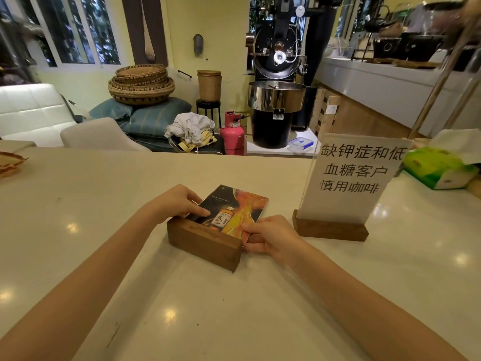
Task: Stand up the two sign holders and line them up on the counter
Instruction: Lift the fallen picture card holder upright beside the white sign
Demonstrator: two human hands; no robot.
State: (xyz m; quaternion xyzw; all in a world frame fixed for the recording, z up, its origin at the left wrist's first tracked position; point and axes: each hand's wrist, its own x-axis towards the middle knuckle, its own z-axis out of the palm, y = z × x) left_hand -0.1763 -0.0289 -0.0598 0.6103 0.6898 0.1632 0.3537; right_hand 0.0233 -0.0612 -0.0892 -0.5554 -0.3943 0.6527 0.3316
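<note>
Two sign holders with wooden bases are on the cream counter (pixel 104 230). The one with a whisky-bottle picture (pixel 234 207) lies tipped back, its wooden base (pixel 205 243) toward me. My left hand (pixel 179 201) grips its left edge by the base, and my right hand (pixel 270 235) pinches its lower right corner. The second holder (pixel 348 181), a clear panel with black Chinese text on white paper, stands upright in its wooden base (pixel 330 229) just to the right, touching neither hand.
A green tissue pack (pixel 437 168) lies at the right end of the counter. A woven tray edge (pixel 10 162) shows at the far left. Beyond the counter stand a black coffee roaster (pixel 276 82), a pink gas cylinder (pixel 232 134) and stacked baskets (pixel 141 84).
</note>
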